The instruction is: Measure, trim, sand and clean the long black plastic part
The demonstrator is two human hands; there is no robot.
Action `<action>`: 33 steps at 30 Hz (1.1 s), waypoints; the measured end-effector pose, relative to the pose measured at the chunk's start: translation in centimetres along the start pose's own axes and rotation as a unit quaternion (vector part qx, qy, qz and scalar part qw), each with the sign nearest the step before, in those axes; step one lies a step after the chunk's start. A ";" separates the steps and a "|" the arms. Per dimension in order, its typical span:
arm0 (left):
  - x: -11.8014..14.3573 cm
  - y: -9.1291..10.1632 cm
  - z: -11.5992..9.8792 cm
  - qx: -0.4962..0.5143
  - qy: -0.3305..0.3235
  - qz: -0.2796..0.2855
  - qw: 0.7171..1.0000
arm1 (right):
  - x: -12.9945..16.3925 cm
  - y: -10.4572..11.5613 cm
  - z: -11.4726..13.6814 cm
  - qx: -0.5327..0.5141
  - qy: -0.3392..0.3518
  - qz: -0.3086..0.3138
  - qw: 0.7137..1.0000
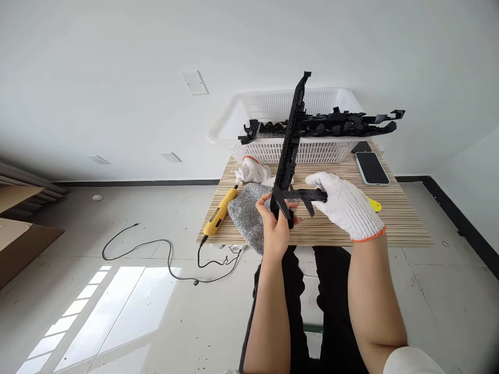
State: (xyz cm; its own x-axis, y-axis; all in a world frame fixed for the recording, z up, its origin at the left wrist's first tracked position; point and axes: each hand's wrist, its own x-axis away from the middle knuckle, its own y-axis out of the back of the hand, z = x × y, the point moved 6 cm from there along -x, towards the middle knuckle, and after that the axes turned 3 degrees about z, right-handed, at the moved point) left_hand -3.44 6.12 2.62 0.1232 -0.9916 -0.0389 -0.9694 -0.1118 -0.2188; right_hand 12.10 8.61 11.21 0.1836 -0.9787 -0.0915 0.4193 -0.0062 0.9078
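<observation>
Left hand: your bare left hand [275, 224] is wrapped round the lower end of the long black moulded plastic strip [290, 136], holding it up off the small striped wooden worktop [405, 218], tilted away from you so that its top reaches past the basket rim.
Right hand: your right hand [345, 203], in a white knitted glove with an orange cuff, grips the dark metal sliding caliper [306, 196] and lays it crosswise against the strip just above the left hand's grip.
Where the strip is: over the middle of the worktop, near its front edge, clear of the surface.
Doing it well: judging by the grip, you are gauging the strip. Keep the caliper square to the strip's length, close it only until it touches, and steady the strip's lower end so it cannot twist.
Reading: whether the caliper's faces sit flat on the plastic cannot be told from here, so check before you trust the figure.
Around you: a grey knitted cloth [249, 213] lies at the front left, a yellow electric screwdriver [219, 213] on the left edge with its black cord [156, 249] trailing onto the floor, a spare white glove [251, 170] behind.
Far edge: a white slotted plastic basket [234, 117] carries more black strips [331, 123]; a phone [371, 167] lies at the far right corner.
</observation>
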 end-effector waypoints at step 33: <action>0.2 -0.2 -0.8 -0.028 -0.016 0.011 0.999 | 0.6 -1.4 1.7 0.057 0.104 0.032 0.992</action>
State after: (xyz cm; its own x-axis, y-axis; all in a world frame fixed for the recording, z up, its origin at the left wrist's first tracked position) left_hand -3.41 5.85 3.42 0.1081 -0.9914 -0.0743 -0.9820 -0.0948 -0.1636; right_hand 10.08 7.69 10.61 0.3906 -0.9146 -0.1048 0.3005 0.0191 0.9536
